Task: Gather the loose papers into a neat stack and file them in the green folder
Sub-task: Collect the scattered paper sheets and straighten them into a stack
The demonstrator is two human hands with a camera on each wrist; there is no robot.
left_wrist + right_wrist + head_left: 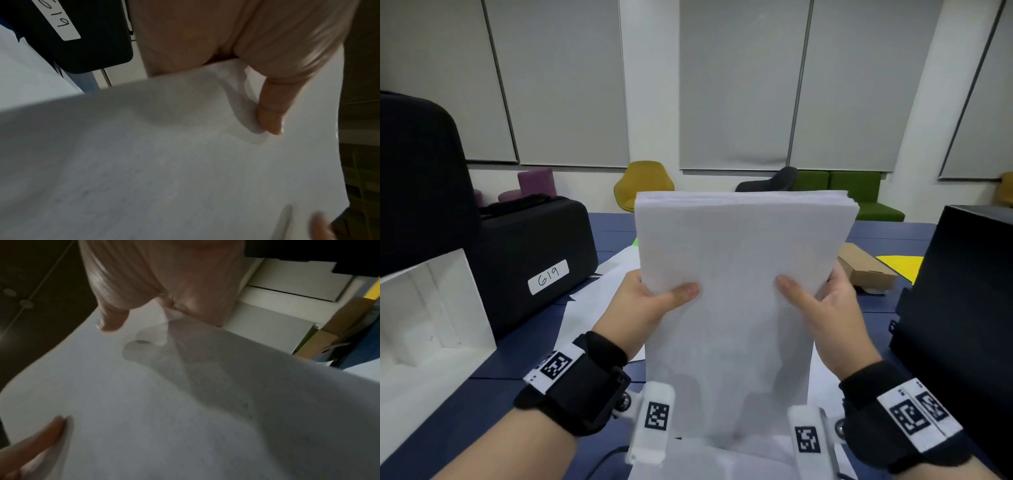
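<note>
A thick stack of white papers [739, 274] stands upright on its lower edge in front of me, top edges roughly level. My left hand [650, 301] grips its left side, thumb across the front sheet. My right hand [822, 301] grips the right side the same way, with the fingers of both hands hidden behind the stack. The wrist views show the stack [185, 162] [164, 410] close up, each with a thumb pressed on it. More loose white sheets [599, 291] lie on the blue table [500, 370] under and left of the stack. A sliver of green [635, 242] peeks out behind the stack's left edge.
A black case [530, 260] labelled 619 sits at the left with a white open box [431, 308] in front of it. A black box [962, 308] stands at the right. A cardboard box [866, 270] and a yellow sheet [900, 267] lie behind the right hand.
</note>
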